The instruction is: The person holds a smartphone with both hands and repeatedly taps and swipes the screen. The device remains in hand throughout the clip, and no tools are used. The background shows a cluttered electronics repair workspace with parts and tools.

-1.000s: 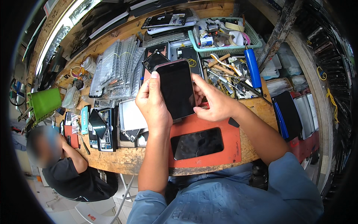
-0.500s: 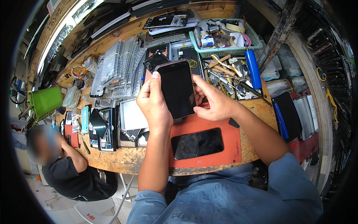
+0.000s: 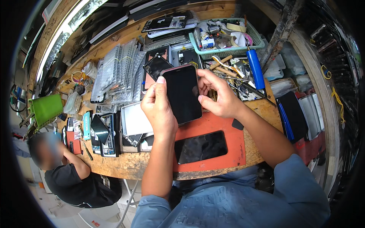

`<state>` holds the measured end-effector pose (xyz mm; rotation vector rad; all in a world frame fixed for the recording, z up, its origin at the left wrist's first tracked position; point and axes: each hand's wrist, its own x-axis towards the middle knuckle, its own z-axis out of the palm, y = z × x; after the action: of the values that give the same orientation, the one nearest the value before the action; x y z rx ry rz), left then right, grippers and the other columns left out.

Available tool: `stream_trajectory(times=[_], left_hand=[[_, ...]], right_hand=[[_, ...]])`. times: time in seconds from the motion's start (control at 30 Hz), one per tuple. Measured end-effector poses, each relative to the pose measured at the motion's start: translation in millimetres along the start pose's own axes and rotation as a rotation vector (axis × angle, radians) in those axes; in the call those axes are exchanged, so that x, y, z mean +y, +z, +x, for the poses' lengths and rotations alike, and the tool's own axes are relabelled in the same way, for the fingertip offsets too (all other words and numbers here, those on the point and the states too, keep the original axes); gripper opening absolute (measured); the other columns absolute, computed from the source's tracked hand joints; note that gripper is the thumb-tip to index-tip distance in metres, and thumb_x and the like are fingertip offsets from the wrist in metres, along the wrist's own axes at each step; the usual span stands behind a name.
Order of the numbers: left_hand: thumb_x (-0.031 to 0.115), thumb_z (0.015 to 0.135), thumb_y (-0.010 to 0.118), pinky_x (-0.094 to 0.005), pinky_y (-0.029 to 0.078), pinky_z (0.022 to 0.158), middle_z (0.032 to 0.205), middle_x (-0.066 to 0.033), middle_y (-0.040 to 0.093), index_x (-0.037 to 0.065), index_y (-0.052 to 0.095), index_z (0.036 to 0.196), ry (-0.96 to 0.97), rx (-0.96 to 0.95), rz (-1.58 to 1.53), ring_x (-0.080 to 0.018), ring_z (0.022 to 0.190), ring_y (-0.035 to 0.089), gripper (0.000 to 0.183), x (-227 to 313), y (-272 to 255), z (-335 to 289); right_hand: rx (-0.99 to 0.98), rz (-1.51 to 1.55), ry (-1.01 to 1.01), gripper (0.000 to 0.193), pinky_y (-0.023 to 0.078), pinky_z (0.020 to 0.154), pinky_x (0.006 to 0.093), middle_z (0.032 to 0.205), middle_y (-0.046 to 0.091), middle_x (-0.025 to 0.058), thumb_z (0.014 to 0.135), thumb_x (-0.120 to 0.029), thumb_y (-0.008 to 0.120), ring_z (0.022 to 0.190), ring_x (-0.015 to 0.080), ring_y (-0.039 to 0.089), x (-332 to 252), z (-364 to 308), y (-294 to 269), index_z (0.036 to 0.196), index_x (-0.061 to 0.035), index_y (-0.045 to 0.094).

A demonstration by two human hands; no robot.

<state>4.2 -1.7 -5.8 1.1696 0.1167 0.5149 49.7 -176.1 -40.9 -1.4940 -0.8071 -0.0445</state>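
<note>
A dark-screened smartphone [image 3: 182, 93] with a reddish rim is held up above the bench, tilted a little. My left hand [image 3: 159, 104] grips it along the left side, thumb on the front edge, the other fingers mostly behind it. On its right side my right hand [image 3: 218, 95] touches the edge with curled fingers and the thumb tip. Below, a second black phone or screen panel [image 3: 201, 147] lies flat on an orange-red mat [image 3: 235, 152], and a small dark flat piece [image 3: 237, 124] rests at the mat's right edge.
Bubble-wrapped stacks [image 3: 118, 70] and opened devices [image 3: 108, 133] crowd the left. Behind stand a green basket [image 3: 228, 53] of supplies, a heap of tools [image 3: 235, 76] and a blue cylindrical tool [image 3: 255, 70]. Another person [image 3: 76, 182] sits at the left, beyond a green bin [image 3: 46, 108].
My right thumb has moved up from the smartphone's lower right corner to the middle of its right edge. The smartphone has shifted slightly right and down; my left grip stays.
</note>
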Motion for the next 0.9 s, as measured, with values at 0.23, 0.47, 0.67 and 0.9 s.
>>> stream_trajectory(times=[0.23,0.47,0.67,0.9], left_hand=[[0.020,0.102,0.064,-0.0191,0.038,0.061,0.075,0.0068,0.056,0.005,0.065,0.080,-0.001,0.007,0.023,-0.0007,0.068,0.045,0.027,0.6,15.2,-8.2],[0.020,0.103,0.064,-0.0205,0.032,0.058,0.071,0.0088,0.050,0.008,0.061,0.074,0.002,0.024,0.045,-0.0005,0.066,0.039,0.031,-0.2,16.6,-9.0],[0.020,0.103,0.063,-0.0218,0.024,0.054,0.068,0.0100,0.045,0.010,0.058,0.070,-0.010,0.016,0.052,-0.0003,0.062,0.032,0.034,-4.2,6.6,-3.8],[0.021,0.103,0.062,-0.0218,0.023,0.054,0.068,0.0098,0.046,0.010,0.058,0.070,-0.031,0.084,0.031,0.0000,0.062,0.032,0.034,6.0,20.0,-6.9]], right_hand=[[0.099,-0.002,-0.014,0.031,0.048,0.066,0.0260,0.082,0.061,0.0015,0.085,-0.004,0.065,0.074,0.0095,0.058,-11.4,3.3,-1.7,0.115,-0.0005,0.058],[0.064,0.015,0.105,0.017,0.043,0.067,0.0241,0.083,0.057,-0.0006,0.093,-0.014,0.066,0.077,0.0071,0.053,-15.9,3.7,-4.7,0.103,-0.0005,0.059],[0.026,0.112,0.107,0.021,0.046,0.072,0.0248,0.092,0.059,0.0007,0.091,-0.010,0.065,0.081,0.0072,0.054,-17.2,2.4,-3.8,0.109,-0.0008,0.058],[-0.118,0.142,0.148,0.056,0.046,0.071,0.0252,0.097,0.059,0.0016,0.081,0.001,0.061,0.084,0.0085,0.054,-21.2,0.5,3.9,0.134,-0.0033,0.042]])
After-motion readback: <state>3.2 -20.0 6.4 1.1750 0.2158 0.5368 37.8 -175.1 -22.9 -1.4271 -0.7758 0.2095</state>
